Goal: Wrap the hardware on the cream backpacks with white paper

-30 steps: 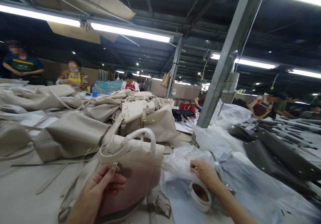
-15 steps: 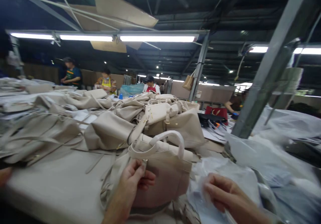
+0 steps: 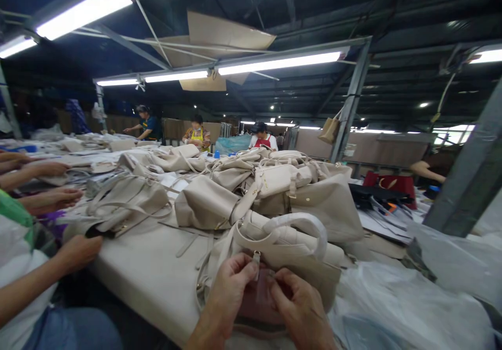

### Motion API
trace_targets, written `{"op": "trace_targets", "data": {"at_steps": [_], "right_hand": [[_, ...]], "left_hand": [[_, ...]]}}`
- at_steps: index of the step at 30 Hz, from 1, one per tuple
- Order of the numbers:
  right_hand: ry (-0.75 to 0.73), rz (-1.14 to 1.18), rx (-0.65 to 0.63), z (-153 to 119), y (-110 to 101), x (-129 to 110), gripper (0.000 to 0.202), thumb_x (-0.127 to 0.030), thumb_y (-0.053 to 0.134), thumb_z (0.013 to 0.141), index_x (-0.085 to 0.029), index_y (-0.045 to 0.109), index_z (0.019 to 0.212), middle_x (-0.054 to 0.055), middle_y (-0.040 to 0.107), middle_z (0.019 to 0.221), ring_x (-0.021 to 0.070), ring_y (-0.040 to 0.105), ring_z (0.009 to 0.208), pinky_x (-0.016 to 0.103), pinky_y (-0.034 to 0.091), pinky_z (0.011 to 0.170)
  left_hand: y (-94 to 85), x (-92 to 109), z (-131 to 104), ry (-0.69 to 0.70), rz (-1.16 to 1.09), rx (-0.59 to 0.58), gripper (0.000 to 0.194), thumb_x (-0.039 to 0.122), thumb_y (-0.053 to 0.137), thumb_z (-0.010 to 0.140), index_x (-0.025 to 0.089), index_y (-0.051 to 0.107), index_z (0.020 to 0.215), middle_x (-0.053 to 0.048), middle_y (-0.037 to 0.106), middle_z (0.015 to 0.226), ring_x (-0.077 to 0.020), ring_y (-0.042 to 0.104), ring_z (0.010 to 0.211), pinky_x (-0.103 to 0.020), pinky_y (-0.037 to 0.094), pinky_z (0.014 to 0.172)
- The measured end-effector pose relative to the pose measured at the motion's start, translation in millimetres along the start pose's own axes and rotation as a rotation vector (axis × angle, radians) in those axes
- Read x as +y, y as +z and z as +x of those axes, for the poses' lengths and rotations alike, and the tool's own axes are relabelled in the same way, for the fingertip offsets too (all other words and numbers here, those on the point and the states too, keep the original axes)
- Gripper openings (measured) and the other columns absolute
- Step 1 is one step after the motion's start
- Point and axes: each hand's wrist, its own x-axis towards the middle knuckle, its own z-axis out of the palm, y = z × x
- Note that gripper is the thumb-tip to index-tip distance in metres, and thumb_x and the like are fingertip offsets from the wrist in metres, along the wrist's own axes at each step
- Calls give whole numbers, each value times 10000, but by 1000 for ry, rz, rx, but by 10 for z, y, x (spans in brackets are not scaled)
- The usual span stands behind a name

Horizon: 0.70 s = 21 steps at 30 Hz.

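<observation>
A beige handbag (image 3: pixel 301 258) stands in front of me, its top handle (image 3: pixel 319 229) wrapped in white film. My left hand (image 3: pixel 233 284) pinches a narrow strap tab (image 3: pixel 257 266) with a small metal fitting, on the bag's near side. Close beside it, my right hand (image 3: pixel 300 303) is closed in a pinch, and a bit of see-through film (image 3: pixel 270 274) seems to show at its fingertips. The fingers partly cover this film, so its shape is unclear. Between both hands lies the bag's shaded, pinkish-brown front.
More beige bags (image 3: pixel 321 193) are heaped behind on the table (image 3: pixel 157 271). Crumpled clear plastic bags (image 3: pixel 403 297) lie at right, below a metal post (image 3: pixel 463 188). At left, co-workers' hands (image 3: pixel 80 250) work near another bag; other people stand across the table.
My right hand has come left from the plastic bags to beside my left hand, which still pinches the tab. The view has turned left, bringing co-workers' arms into sight.
</observation>
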Motion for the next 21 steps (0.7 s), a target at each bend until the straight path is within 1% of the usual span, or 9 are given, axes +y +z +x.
{"op": "trace_targets", "data": {"at_steps": [1,3,7,9,11,15,18,21], "right_hand": [[0,-8,6,1,-5,15,291,-446,593,772,-223,599,584,-9,580,539,164,520,541,265,380,526],[25,40,-26,6,-3,27,314,-487,601,776,-223,617,607,-4,589,554,173,534,557,266,397,531],[96,308,-119,12,58,-57,393,-596,599,774,-214,648,696,8,613,621,185,562,601,267,460,554],[94,380,-111,11,101,-113,406,-609,608,768,-212,646,695,3,605,613,176,550,583,259,453,529],[81,407,-95,15,133,-135,416,-616,617,765,-209,641,681,-6,587,588,163,529,558,251,436,506],[85,418,-148,42,147,-71,451,-645,643,745,-197,662,700,8,604,608,171,538,585,261,461,535],[77,406,-158,44,138,-4,471,-662,632,752,-195,675,714,16,620,622,176,551,596,264,477,545],[84,391,-150,20,133,32,480,-668,630,755,-194,704,774,35,667,674,197,601,634,273,514,572]], "left_hand": [[-1,-5,1,6,-5,1,392,505,764,574,179,548,603,35,484,586,-123,434,584,-262,333,589],[-2,-23,8,11,-15,2,385,487,771,570,186,531,587,41,479,574,-118,428,571,-262,334,585],[1,-78,20,24,-26,-41,355,482,751,613,190,550,608,13,556,585,-146,509,586,-275,377,601],[-2,-113,20,57,-26,-46,331,468,731,643,188,557,609,0,583,593,-154,529,589,-280,393,605],[-8,-147,14,107,5,-5,293,427,708,677,190,553,602,7,575,580,-146,515,573,-276,388,596],[-8,-185,-19,194,155,107,232,354,668,724,202,552,593,14,565,559,-153,513,569,-278,382,585],[10,-191,-40,211,193,146,250,356,666,730,210,537,574,17,548,535,-155,503,545,-283,390,577],[23,-206,-40,195,153,159,280,392,691,710,210,533,569,18,532,534,-151,501,526,-279,390,544]]}}
